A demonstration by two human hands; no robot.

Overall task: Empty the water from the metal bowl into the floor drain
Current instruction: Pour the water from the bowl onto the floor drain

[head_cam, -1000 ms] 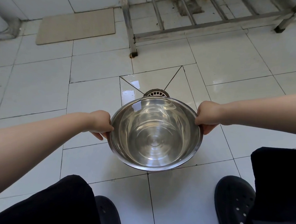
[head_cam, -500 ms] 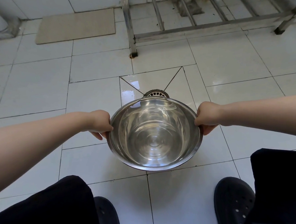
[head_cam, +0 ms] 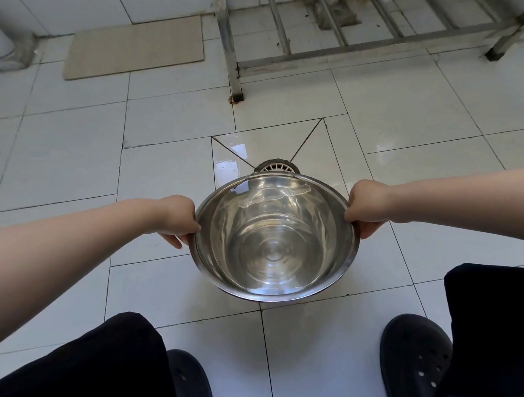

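While it is held above the white tiled floor, the metal bowl is gripped at opposite sides of its rim, the left hand and the right hand each being curled around the edge. Clear water is seen inside the bowl, and the floor drain is partly hidden just beyond its far rim. Black shoes are planted on the tiles below.
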